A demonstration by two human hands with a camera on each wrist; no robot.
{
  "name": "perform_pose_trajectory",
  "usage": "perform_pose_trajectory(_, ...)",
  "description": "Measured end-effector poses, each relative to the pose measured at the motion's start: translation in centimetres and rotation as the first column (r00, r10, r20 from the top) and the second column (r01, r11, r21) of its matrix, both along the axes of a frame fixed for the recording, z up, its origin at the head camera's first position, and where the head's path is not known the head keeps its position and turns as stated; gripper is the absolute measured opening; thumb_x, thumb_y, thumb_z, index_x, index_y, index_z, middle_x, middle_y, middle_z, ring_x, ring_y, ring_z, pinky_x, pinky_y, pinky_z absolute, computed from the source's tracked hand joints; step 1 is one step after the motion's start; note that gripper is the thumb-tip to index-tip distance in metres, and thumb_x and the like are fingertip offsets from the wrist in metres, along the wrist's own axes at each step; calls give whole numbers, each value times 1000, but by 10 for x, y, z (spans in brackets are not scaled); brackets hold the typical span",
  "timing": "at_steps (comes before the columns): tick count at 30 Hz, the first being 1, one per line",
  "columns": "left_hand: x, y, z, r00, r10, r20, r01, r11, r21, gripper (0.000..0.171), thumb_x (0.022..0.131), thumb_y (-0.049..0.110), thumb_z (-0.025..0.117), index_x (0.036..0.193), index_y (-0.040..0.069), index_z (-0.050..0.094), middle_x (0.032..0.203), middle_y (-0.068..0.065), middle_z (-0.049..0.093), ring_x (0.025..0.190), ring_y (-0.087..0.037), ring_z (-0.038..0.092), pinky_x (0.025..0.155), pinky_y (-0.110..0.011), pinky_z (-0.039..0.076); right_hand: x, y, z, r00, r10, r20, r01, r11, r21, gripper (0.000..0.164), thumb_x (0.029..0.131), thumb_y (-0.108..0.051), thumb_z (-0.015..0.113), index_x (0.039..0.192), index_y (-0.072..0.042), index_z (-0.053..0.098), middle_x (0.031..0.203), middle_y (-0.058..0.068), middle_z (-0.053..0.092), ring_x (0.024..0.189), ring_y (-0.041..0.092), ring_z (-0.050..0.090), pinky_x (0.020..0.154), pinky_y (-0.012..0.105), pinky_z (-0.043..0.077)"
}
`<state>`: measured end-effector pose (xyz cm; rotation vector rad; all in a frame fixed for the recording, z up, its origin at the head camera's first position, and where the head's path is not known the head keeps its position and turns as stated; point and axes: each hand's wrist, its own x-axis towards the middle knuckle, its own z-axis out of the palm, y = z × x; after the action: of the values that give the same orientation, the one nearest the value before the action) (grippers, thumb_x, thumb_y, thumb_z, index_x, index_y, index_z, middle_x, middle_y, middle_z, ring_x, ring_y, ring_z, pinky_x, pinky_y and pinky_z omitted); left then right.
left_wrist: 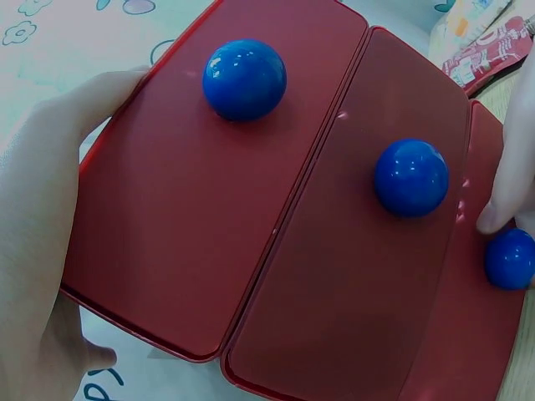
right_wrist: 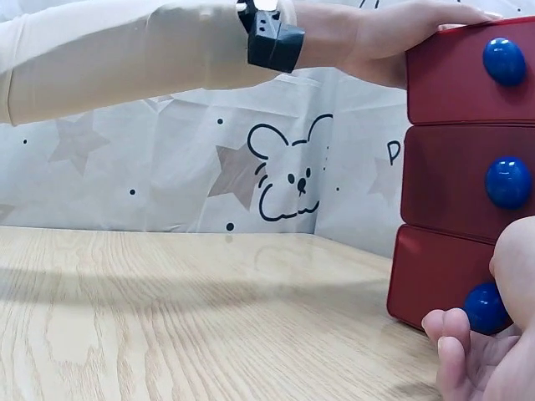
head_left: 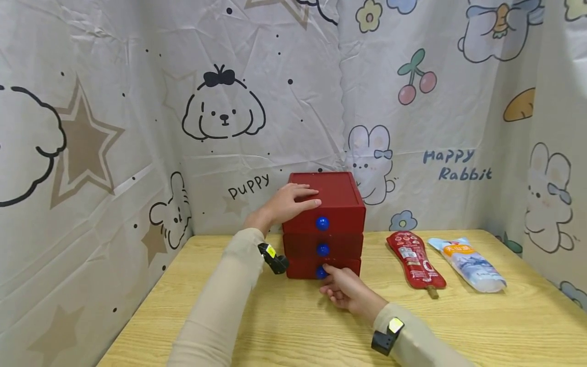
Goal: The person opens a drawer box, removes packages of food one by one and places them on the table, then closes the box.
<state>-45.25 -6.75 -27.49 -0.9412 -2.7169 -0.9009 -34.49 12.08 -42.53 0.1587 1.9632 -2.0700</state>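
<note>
A red cabinet (head_left: 293, 220) of three stacked drawers, each with a round blue knob, stands at the back of the table. My left hand (head_left: 292, 202) rests on its top left edge, fingers stretched over the top and the thumb along the front. At the bottom drawer (head_left: 300, 269), my right hand (head_left: 349, 291) pinches the bottom knob (right_wrist: 485, 309) between thumb and fingers. Above it, the middle knob (left_wrist: 411, 178) and the top knob (left_wrist: 244, 80) are untouched. All three drawer fronts are pushed in, nearly flush with one another.
Right of the cabinet lies a red pouch (head_left: 415, 260) with a brown spout pointing towards me. Beside it is a pale blue and white packet (head_left: 472, 265) with an orange label. Patterned cloth (head_left: 293, 102) hangs close behind the cabinet and along both sides of the wooden table (head_left: 275, 326).
</note>
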Motion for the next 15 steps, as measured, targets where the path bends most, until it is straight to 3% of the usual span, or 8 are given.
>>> perform_pose_trajectory(4,1,0,0,1000,-2,-6,2,1000,-6,60,98,55,61,148,23,60,160,-2,44,151,-25,26,120,-53,24,-2,-9,-2,1000,-27,4,27,1000,-6,47,109,-37,51,113,10,57,70,5,67,49,2,50,47,15,44)
perform_pose_trajectory(10,3,-1,0,1000,-9,-4,9,1000,-6,60,98,53,62,149,22,60,160,-3,43,151,-26,26,120,-53,24,-6,-19,-6,997,-51,-58,53,998,34,41,110,-31,51,104,9,57,63,3,60,48,3,52,45,16,46)
perform_pose_trajectory(15,4,-1,1,1000,-7,-8,7,1000,-3,59,98,52,62,148,21,60,160,-4,43,151,-27,25,120,-53,23,-10,-19,-7,996,-47,-79,52,997,59,40,109,-30,53,105,10,59,64,3,60,50,5,55,46,17,48)
